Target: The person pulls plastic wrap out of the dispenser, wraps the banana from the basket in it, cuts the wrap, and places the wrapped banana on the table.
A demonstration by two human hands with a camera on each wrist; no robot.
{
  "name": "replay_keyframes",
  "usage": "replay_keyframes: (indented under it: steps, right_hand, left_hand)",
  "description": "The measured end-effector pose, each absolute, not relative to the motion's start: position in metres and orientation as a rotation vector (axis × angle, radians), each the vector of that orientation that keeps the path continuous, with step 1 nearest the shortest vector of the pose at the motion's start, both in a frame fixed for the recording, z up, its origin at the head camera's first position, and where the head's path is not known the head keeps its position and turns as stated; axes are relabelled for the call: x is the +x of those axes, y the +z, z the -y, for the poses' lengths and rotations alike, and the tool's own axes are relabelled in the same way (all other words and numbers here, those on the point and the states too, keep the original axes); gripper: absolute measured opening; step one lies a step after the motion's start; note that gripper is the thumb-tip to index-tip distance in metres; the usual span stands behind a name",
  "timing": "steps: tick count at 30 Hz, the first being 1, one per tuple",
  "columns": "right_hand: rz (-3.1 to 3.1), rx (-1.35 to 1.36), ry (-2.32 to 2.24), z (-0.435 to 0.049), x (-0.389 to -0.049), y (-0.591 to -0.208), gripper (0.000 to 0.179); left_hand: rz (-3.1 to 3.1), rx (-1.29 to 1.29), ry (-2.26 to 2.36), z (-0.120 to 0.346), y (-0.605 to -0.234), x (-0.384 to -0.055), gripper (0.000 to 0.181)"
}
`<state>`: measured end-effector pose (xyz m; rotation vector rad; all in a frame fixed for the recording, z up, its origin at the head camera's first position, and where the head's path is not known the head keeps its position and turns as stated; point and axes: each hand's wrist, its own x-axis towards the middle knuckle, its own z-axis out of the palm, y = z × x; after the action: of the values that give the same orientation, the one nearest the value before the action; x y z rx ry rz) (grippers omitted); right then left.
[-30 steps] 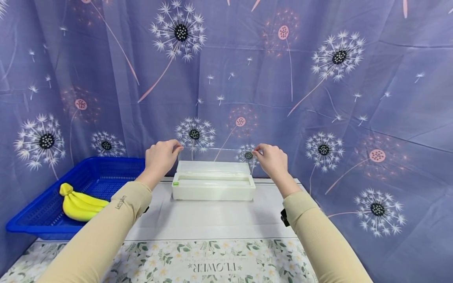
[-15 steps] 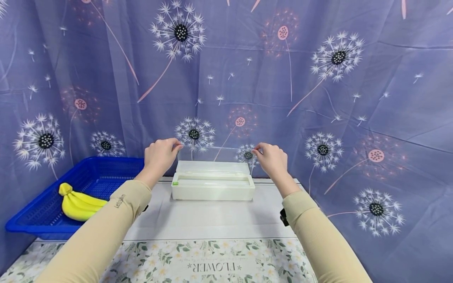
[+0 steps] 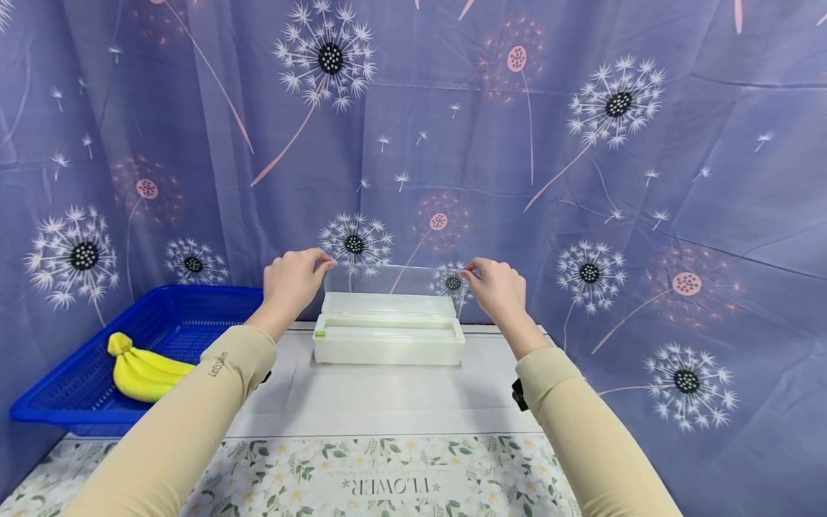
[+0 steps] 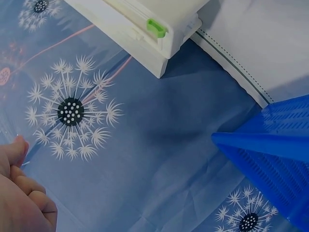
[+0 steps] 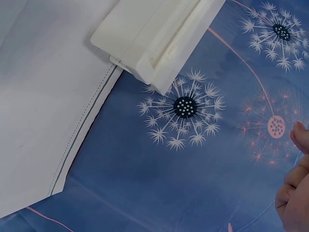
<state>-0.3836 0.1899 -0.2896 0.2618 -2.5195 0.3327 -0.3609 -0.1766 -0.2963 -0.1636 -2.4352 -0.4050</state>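
A long white cling film dispenser box (image 3: 388, 352) stands at the table's far side, its lid (image 3: 390, 304) tipped back. A small green slider (image 4: 156, 28) sits at its left end. Above the box stretches a sheet of clear cling film (image 3: 400, 268), seen mostly by its faint upper edge. My left hand (image 3: 288, 283) pinches the film's left corner between thumb and forefinger. At the right corner, my right hand (image 3: 499, 291) pinches it the same way. Both wrist views catch only part of each hand, with curled fingers, and the film is barely visible there.
To the left lies a blue plastic basket (image 3: 58, 398) holding yellow toy-like bananas (image 3: 148, 373), partly behind my left sleeve. A floral mat (image 3: 271, 477) covers the table's near part. A purple dandelion-print curtain (image 3: 413, 129) hangs close behind the box.
Both hands have risen slightly, the left a little more. The film's upper edge has come up with them. Box and basket stay in place.
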Motion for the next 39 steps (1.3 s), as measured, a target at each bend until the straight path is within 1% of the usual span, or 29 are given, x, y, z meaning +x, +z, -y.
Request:
replay_keyframes:
  steps: [7,17,34,39]
  right_hand:
    - [2.517,0.258,0.333,-0.189,-0.383,-0.288,0.026]
    - [2.516,0.244,0.349,-0.189,-0.385,-0.285,0.02]
    - [2.48,0.237,0.35,-0.188,-0.383,-0.281,0.021]
    - [2.469,0.242,0.337,-0.188,-0.381,-0.279,0.024]
  left_hand:
    - [2.442,-0.157,-0.403,0.177,-0.295,-0.361,0.023]
    - [2.441,-0.149,-0.408,0.175,-0.29,-0.36,0.021]
    - [2.437,-0.151,-0.402,0.175,-0.285,-0.36,0.022]
    - [2.432,-0.145,-0.395,0.176,-0.283,-0.361,0.024]
